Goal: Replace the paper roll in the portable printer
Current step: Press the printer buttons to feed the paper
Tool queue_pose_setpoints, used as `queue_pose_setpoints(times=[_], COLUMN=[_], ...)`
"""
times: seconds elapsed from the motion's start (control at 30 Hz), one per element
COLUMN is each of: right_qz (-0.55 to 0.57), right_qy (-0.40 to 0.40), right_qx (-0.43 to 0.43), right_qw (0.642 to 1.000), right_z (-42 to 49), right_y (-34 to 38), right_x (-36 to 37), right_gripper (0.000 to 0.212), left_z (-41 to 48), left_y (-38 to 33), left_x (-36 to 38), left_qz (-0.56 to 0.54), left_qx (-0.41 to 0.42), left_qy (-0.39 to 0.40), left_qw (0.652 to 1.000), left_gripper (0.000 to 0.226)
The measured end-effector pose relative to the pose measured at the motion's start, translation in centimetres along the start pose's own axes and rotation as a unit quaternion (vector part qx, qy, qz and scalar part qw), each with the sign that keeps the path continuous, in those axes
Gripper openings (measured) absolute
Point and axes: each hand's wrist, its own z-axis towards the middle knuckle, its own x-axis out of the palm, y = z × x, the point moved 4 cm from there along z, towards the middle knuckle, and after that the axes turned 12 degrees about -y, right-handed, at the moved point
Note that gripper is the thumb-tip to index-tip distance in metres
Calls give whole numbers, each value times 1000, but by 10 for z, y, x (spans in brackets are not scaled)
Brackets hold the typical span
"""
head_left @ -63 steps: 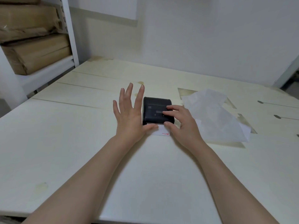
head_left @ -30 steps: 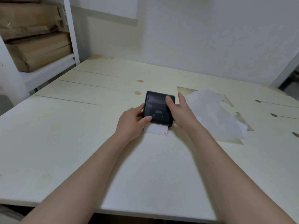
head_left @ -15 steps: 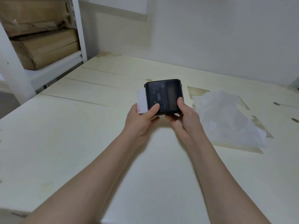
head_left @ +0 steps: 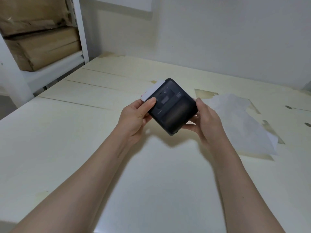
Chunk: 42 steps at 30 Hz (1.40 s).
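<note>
A small black, rounded-square plastic portable printer [head_left: 171,106] is held in the air above the middle of the pale cream wooden table [head_left: 67,148], clear of its surface, with a shadow cast on the boards beneath it. It is turned diagonally, one corner pointing down toward the person, and its top face with a small display window is shown to the camera. A short strip of white paper with red print [head_left: 150,91] sticks out from the printer's upper left edge. The left hand [head_left: 136,115] is closed on the printer's left side, the thumb pressed on the top face just beside the paper strip. The right hand [head_left: 206,118] is closed on the right side, its fingers wrapped under the body and the thumb lying along the right edge. So both grips are held tight on the printer. A crumpled sheet of thin white tissue paper [head_left: 239,121] lies flat toward the table's right edge, near the right hand but apart from it. Brown cardboard boxes [head_left: 40,46] are stacked on a white metal shelf [head_left: 55,68] beyond the table's far left corner.
</note>
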Motion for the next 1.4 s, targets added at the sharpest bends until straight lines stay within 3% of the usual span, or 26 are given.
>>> queue_pose_setpoints(times=[0.13, 0.27, 0.4, 0.57, 0.73, 0.83, 0.93, 1.0, 1.07, 1.13, 1.27, 1.4], right_qz=[-95, -193, -178, -155, -180, -176, -91, 6, 105, 135, 126, 169], right_qy=[4, -22, -95, -131, -145, -128, -62, -15, 45, 74, -15, -87], right_qx=[-17, -105, -155, -175, -148, -68, 30, 73, 128, 160, 152, 155], right_qw=[995, 975, 967, 963, 962, 974, 993, 997, 985, 975, 980, 969], right_z=[-12, -17, -18, -19, -15, -11, -8, -11, -19, -23, -14, -5], right_y=[-6, -13, -7, -2, -5, -14, -21, -21, -23, -28, -27, -23], right_x=[12, 16, 15, 15, 14, 17, 27, 32, 38, 44, 38, 17], right_gripper=[42, 51, 65, 59, 63, 75, 82, 74, 61, 69, 61, 25], left_z=[-2, -4, -8, -10, -10, -8, -2, 4, 8, 12, 13, 9], left_y=[0, 2, 1, -3, -3, 1, 5, 8, 12, 15, 13, 13], left_x=[0, -2, 2, 1, -2, -4, -12, -18, -24, -27, -19, -9], left_qz=[52, 120, 135, 125, 121, 125, 114, 67, 5, -25, -63, 18], left_qx=[44, 114, 145, 157, 135, 87, 37, 7, -20, -41, -100, -104], left_qy=[-29, -74, -85, -83, -87, -108, -158, -187, -210, -212, -127, -45], left_qw=[997, 983, 977, 976, 980, 982, 980, 980, 977, 976, 985, 993], left_gripper=[14, 25, 27, 24, 28, 27, 31, 37, 45, 57, 75, 86])
